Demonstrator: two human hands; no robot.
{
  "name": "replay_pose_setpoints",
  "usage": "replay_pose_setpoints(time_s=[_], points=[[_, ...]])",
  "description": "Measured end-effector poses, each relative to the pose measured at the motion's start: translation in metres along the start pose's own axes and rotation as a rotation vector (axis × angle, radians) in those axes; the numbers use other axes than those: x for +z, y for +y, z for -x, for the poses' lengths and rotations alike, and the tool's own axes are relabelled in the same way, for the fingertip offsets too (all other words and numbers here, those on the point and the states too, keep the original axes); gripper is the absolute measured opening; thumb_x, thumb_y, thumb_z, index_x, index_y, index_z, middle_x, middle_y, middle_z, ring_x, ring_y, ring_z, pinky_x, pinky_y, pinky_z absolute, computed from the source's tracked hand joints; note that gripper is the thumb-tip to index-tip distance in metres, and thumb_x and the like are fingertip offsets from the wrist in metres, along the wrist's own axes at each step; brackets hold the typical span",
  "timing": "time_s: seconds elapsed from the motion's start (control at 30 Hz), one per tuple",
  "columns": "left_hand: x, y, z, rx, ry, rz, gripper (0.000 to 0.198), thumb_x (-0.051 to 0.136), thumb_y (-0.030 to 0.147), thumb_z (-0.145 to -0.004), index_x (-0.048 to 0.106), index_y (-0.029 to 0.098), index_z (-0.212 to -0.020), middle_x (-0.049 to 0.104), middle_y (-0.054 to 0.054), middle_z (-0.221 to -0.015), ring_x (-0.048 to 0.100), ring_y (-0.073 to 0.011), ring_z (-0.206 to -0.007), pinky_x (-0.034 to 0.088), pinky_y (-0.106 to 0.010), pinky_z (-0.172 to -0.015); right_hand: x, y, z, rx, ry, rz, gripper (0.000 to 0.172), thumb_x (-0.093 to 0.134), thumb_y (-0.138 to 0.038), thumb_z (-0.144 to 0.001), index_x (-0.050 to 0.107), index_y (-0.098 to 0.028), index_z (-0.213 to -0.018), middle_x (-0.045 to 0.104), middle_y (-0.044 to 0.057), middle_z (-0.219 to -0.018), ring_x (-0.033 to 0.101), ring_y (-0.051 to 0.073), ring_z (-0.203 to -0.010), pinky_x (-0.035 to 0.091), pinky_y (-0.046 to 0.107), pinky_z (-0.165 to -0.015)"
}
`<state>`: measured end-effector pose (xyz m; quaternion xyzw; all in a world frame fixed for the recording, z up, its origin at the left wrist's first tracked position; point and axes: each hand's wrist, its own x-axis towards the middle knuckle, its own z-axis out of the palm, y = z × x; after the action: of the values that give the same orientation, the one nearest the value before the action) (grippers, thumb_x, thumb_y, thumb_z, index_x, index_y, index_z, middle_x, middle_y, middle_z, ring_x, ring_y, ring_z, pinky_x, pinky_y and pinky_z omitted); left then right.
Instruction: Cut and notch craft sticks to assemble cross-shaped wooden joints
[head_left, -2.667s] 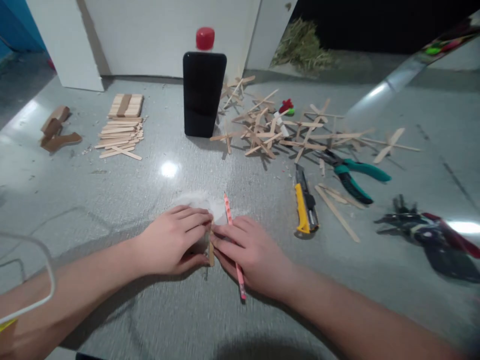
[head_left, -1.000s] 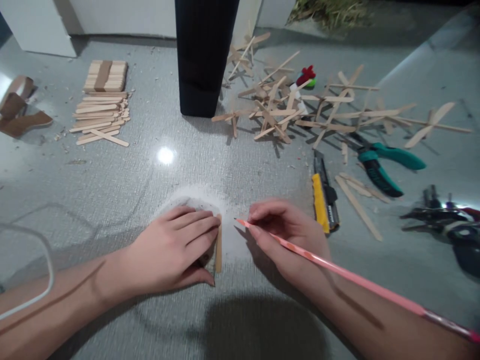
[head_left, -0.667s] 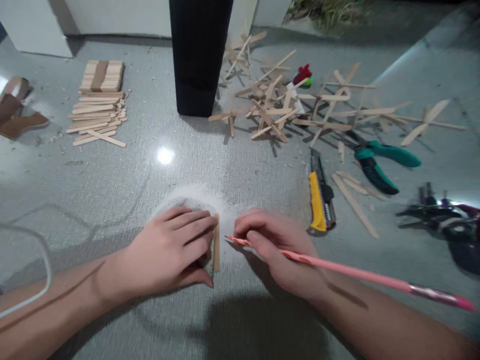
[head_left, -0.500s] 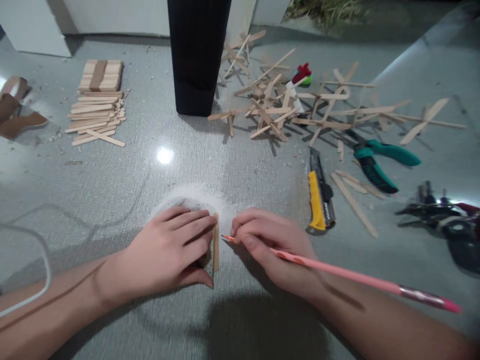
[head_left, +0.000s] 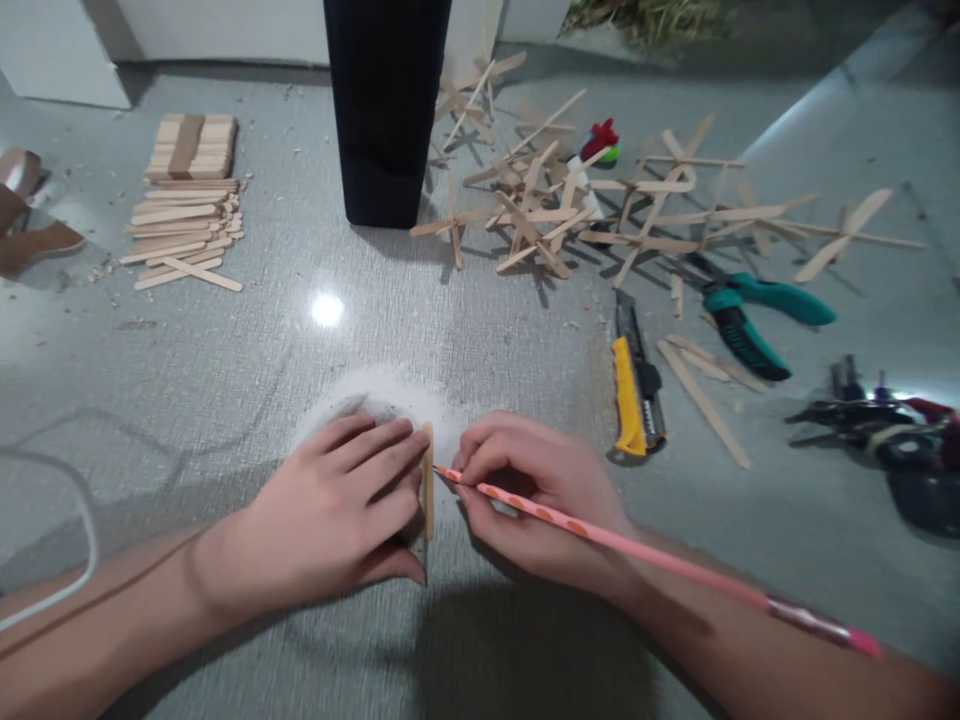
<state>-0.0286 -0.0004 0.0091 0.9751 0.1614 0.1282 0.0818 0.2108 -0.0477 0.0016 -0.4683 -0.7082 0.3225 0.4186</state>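
My left hand (head_left: pixel 341 500) is palm down on the grey surface, its fingers bent slightly and holding a short wooden craft stick (head_left: pixel 429 500) in place at the fingertips. What lies under the palm is hidden; only a thin dark edge shows near the thumb. In my right hand (head_left: pixel 544 490) is a pink pencil (head_left: pixel 675 565), pinched close to its point and slanting down to the right. The pencil's tip is at the right edge of the stick; whether it touches, I cannot tell. White powder (head_left: pixel 375 385) is spread just beyond my left fingers.
Craft sticks (head_left: pixel 184 235) lie piled below a banded bundle (head_left: pixel 214 147). A black post (head_left: pixel 386 120) rises at the back. Joined sticks (head_left: pixel 532 220) spread to its right, near green-handled pliers (head_left: pixel 784 300), a yellow utility knife (head_left: pixel 630 400) and loose sticks (head_left: pixel 705 405). A white cable (head_left: pixel 90 510) crosses my left forearm.
My right hand has brought the pencil's tip leftward to the stick's edge, and its fingers have shifted slightly. My left hand stays over the stick. The whole view has shifted a little.
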Motion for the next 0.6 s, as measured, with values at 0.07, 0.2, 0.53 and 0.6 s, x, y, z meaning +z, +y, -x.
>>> replay_pose_setpoints(time_s=[0.07,0.2,0.53,0.6], points=[[-0.0001,0.0015,0.0001,0.007,0.0,-0.019,0.058,0.056,0.064,-0.102,0.068,0.011,-0.122,0.069,-0.016,-0.143,0.066,-0.0369,-0.133,0.051,-0.056,-0.112,0.0012,-0.0003,0.0019,0.012,-0.007,-0.026,0.021,0.066,-0.002,-0.081,0.059,-0.022,-0.08,0.07,-0.002,-0.08,0.067,0.009,-0.071,0.05,0.019,-0.064],[-0.0002,0.0031,-0.0001,0.004,-0.002,-0.022,0.06,0.055,0.065,-0.103,0.067,0.01,-0.125,0.069,-0.015,-0.144,0.066,-0.0359,-0.133,0.052,-0.055,-0.111,0.0035,0.0,0.0045,0.065,-0.031,-0.037,0.023,0.066,-0.002,-0.08,0.055,-0.023,-0.077,0.069,-0.003,-0.076,0.065,0.01,-0.066,0.048,0.021,-0.061],[0.0002,0.0023,-0.0038,-0.014,0.015,-0.014,0.067,0.051,0.068,-0.103,0.068,0.007,-0.123,0.07,-0.015,-0.142,0.068,-0.0342,-0.13,0.055,-0.052,-0.108,0.0045,0.0008,0.005,0.057,0.005,0.021,0.03,0.066,-0.004,-0.08,0.044,-0.023,-0.072,0.067,-0.004,-0.073,0.061,0.009,-0.063,0.044,0.02,-0.057],[-0.0001,0.0022,-0.0041,-0.011,0.019,-0.018,0.067,0.051,0.069,-0.103,0.068,0.007,-0.123,0.07,-0.015,-0.141,0.069,-0.0346,-0.13,0.055,-0.051,-0.107,0.0043,0.0011,0.0052,0.055,0.006,0.026,0.031,0.066,-0.004,-0.079,0.044,-0.023,-0.071,0.067,-0.004,-0.073,0.061,0.009,-0.062,0.044,0.02,-0.057]])
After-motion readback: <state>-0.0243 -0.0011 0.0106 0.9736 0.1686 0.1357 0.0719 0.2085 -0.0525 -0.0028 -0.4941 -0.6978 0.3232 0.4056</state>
